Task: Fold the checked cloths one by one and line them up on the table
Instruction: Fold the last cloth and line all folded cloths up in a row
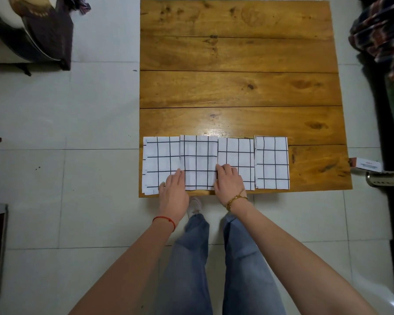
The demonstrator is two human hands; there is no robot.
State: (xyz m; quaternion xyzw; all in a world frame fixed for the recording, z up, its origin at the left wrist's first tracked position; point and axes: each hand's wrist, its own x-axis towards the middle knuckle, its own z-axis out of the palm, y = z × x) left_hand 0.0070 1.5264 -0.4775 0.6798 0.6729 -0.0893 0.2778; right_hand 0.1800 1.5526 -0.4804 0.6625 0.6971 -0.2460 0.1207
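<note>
from the head view, i'm looking down past my own jeans and forearms to my hands at the near edge of the wooden table (237, 87). my left hand (173, 189) is lying flat with fingers straight, resting on the left border of the second folded cloth (198, 162) where it meets the first folded cloth (160, 162). my right hand (229, 181) is lying the same way on that cloth's right border, fingers relaxed and spread, gripping nothing, overlapping the third folded cloth (236, 160). the fourth folded cloth (272, 162) is sitting just beside the third, a thin strip of table showing between them.

all four are lying in a row along the table's near edge, so i'm judging the task as nearly finished and this step as squaring up the second piece. it is sitting slightly farther from the table's near edge than its neighbours and lapping over the first. to do this well i'm thinking of pressing lightly with flat palms, sliding it toward the near edge until the borders match, without rucking the layers.

beside the table's right edge a small box (366, 165) is lying on the floor.
</note>
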